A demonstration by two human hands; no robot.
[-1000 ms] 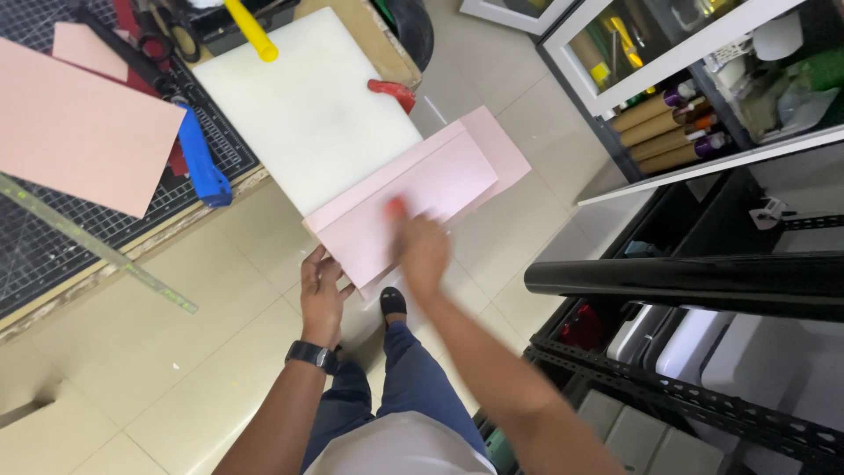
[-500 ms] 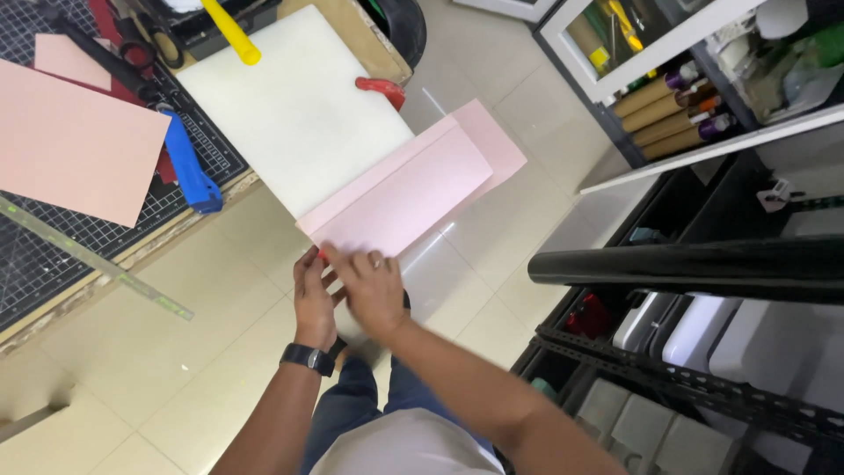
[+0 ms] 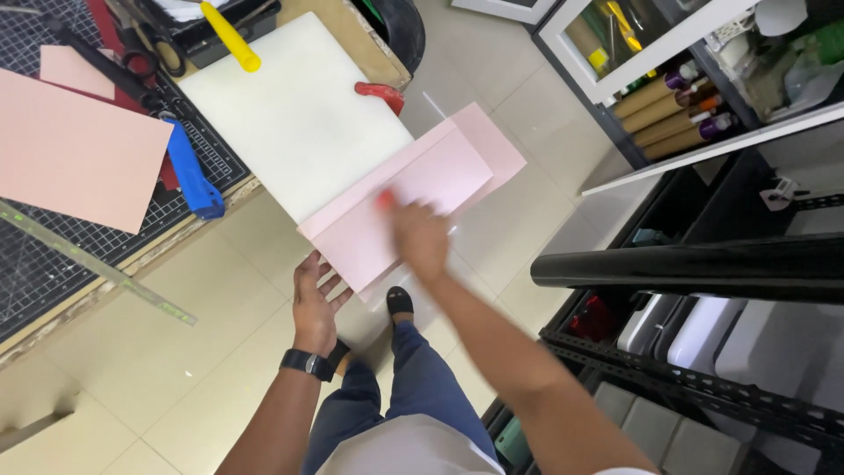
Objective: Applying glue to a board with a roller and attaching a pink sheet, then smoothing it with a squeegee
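1. Setting: a workshop with a pale tiled floor (image 3: 158, 352). A bench (image 3: 211, 220) carrying a gridded cutting mat (image 3: 26, 264) runs along the upper left; a black rack (image 3: 703, 387) and a glass-fronted cabinet (image 3: 668, 79) holding rolls stand to the right.

2. Right hand (image 3: 420, 239): laid on top of the pink folded sheet (image 3: 413, 198), fingers together and palm down. It is motion-blurred, so I cannot tell whether it presses flat or pinches anything. A small red spot shows at the fingertips; its nature is unclear.

3. Left hand (image 3: 314, 303): fingers spread, supporting the pink folded sheet from below at its near corner. A dark watch sits on the wrist.

4. Pink folded sheet: held out over the floor, its far edge overlapping the white board (image 3: 290, 114). Two layers show, the upper set back from the lower.

5. Around the white board: a yellow tube (image 3: 230, 37) at its far edge, a red tool (image 3: 380, 93) just right of it, a blue-handled tool (image 3: 189, 171) to its left, then a salmon sheet (image 3: 75, 149) and a metal ruler (image 3: 97, 264).

6. Judgement: the step in hand appears to be smoothing or creasing the fold. The next move calls for steady support underneath and even pressure along the crease, keeping the layers aligned.
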